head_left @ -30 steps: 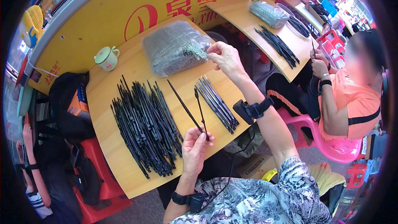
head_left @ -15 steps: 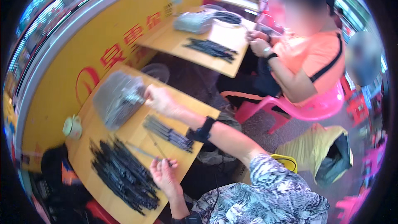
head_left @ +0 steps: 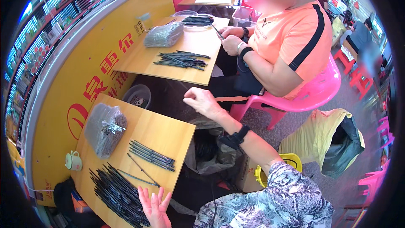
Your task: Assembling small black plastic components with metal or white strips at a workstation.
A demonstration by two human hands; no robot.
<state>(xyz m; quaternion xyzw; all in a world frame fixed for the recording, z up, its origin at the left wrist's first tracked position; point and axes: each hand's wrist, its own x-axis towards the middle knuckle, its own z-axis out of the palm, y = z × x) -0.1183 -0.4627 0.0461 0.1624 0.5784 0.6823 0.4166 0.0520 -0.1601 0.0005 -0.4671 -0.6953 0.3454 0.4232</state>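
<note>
On the table's near edge my left hand (head_left: 155, 207) has its fingers spread, holding nothing. Just beyond its fingertips, a thin dark rod (head_left: 143, 169) and a greyish strip (head_left: 134, 177) lie with their ends meeting. A large heap of thin black rods (head_left: 120, 196) is to the left of that hand. My right hand (head_left: 206, 102) is raised past the table's far right corner, fingers bent and pinched together; anything in them is too small to see. A neat row of grey-black rods (head_left: 152, 155) rests mid-table. Behind it sits a clear plastic bag (head_left: 105, 130) of dark small parts.
A pale enamel mug (head_left: 73, 161) stands at the table's left edge. Past the table are a clear tub (head_left: 138, 96) and an open dark sack (head_left: 206, 145). A co-worker in orange (head_left: 287, 38) sits at another table (head_left: 139, 61). A yellow bucket (head_left: 291, 160) is near my right elbow.
My right hand has moved away from the plastic bag, rightward off the table. My left hand has let go of the dark rod, opened and drawn back. The view has shifted.
</note>
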